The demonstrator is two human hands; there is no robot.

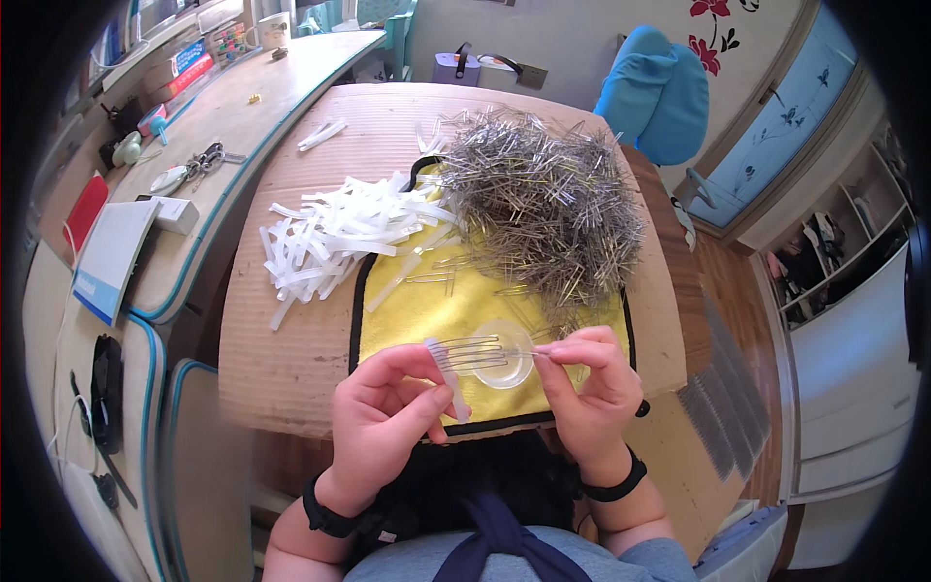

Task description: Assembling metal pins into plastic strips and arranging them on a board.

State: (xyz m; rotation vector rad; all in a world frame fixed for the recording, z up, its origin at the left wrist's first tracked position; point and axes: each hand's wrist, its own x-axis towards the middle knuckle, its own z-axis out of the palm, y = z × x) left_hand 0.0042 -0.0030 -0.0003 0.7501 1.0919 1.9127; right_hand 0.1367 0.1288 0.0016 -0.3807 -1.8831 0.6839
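My left hand is closed on a white plastic strip, held upright between thumb and fingers. Several thin U-shaped metal pins stick out from the strip toward the right. Opposite it, my right hand pinches a thin metal pin between thumb and forefinger, its tip close to the pins in the strip. Below and between both hands a small clear round dish stands on a yellow cloth with black edging.
Beyond my right hand rises a large tangled heap of metal pins. Left of it lies a pile of white strips, partly on the cardboard covering the table. A desk with keys and a white box runs along the left.
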